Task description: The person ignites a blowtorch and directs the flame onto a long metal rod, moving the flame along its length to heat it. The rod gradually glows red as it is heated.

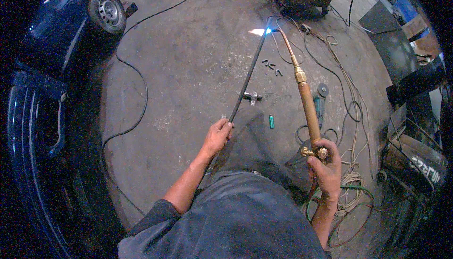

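Parking takes up the left side, a dark car with one wheel showing, on a concrete floor covered in cables. Left hand is clamped around the near end of a long dark metal rod, which slants up and away. Right hand is wrapped tight around the brass torch by its valves, with the flame right at the rod's far tip. Green lighter lies between them.
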A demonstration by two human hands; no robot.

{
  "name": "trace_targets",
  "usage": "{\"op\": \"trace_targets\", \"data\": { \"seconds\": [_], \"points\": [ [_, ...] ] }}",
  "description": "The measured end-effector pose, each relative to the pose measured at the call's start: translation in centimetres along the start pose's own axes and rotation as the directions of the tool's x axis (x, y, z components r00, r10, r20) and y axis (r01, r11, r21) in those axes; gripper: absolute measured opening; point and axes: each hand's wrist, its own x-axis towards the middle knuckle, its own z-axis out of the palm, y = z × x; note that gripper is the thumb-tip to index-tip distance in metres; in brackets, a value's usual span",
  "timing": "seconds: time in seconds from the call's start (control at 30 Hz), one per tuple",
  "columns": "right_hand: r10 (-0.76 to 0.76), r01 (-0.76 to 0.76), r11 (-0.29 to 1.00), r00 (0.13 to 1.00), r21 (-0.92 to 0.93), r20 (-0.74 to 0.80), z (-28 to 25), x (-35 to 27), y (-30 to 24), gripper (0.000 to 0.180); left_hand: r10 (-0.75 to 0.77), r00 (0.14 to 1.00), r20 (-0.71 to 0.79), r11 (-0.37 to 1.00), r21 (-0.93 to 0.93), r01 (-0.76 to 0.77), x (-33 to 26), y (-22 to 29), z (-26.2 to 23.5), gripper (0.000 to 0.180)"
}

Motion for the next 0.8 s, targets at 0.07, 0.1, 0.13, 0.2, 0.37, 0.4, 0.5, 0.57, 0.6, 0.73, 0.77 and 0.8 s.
{"op": "trace_targets", "data": {
  "seconds": [0.07, 0.1, 0.13, 0.2, 0.37, 0.4, 0.5, 0.57, 0.6, 0.73, 0.77, 0.8],
  "points": [
    [0.006, -0.006, 1.000, 1.000, -0.004, -0.003, 0.0, 0.0, -0.1, 0.040, 0.005, 1.000, 0.013, 1.000, -0.018, -0.004, 0.2, -0.7, -0.1, 0.029],
    [0.007, -0.007, 1.000, 1.000, -0.005, -0.005, 0.0, 0.0, -0.1, 0.040, 0.007, 1.000, 0.022, 1.000, -0.028, -0.007, 0.2, -0.8, 0.0, 0.029],
    [0.008, -0.008, 1.000, 1.000, -0.007, -0.007, -0.1, 0.0, 0.1, 0.040, 0.011, 1.000, 0.021, 1.000, -0.020, -0.010, 0.2, -0.8, 0.0, 0.029],
    [-0.002, 0.002, 1.000, 1.000, -0.004, -0.007, -0.1, 0.0, 0.3, 0.040, 0.017, 1.000, 0.018, 1.000, -0.003, -0.017, 0.1, -0.7, 0.0, 0.029],
    [-0.022, 0.022, 0.999, 1.000, 0.034, 0.006, -0.1, 0.2, 0.5, 0.040, 0.015, 1.000, 0.018, 0.998, -0.060, -0.013, 0.1, -1.1, 0.0, 0.028],
    [-0.016, 0.016, 0.999, 1.000, 0.034, 0.006, -0.1, 0.2, 0.5, 0.040, 0.016, 1.000, 0.021, 0.997, -0.070, -0.015, 0.1, -1.2, 0.0, 0.028],
    [0.007, -0.007, 1.000, 1.000, 0.028, 0.004, 0.0, 0.1, 0.2, 0.040, -0.011, 1.000, 0.024, 0.997, -0.077, 0.012, 0.1, -1.3, 0.0, 0.028],
    [0.032, -0.031, 0.999, 0.999, 0.014, -0.004, 0.0, 0.1, -0.1, 0.040, -0.017, 1.000, 0.023, 0.997, -0.071, 0.019, 0.2, -1.4, 0.1, 0.028],
    [0.030, -0.030, 0.999, 1.000, 0.016, -0.007, -0.1, 0.1, -0.1, 0.039, -0.020, 1.000, 0.023, 0.997, -0.068, 0.021, 0.3, -1.4, 0.1, 0.028],
    [0.005, -0.005, 1.000, 1.000, 0.016, -0.001, -0.1, 0.1, 0.2, 0.038, -0.028, 0.999, 0.023, 0.998, -0.060, 0.029, 0.4, -1.7, 0.1, 0.028],
    [-0.006, 0.006, 1.000, 1.000, 0.015, 0.005, -0.2, 0.1, 0.2, 0.038, -0.028, 0.999, 0.020, 0.998, -0.059, 0.029, 0.4, -1.6, 0.1, 0.028],
    [-0.024, 0.024, 1.000, 1.000, 0.009, 0.003, -0.2, 0.2, 0.4, 0.038, -0.029, 0.999, 0.019, 0.998, -0.058, 0.030, 0.4, -1.7, 0.1, 0.029]
  ]
}}
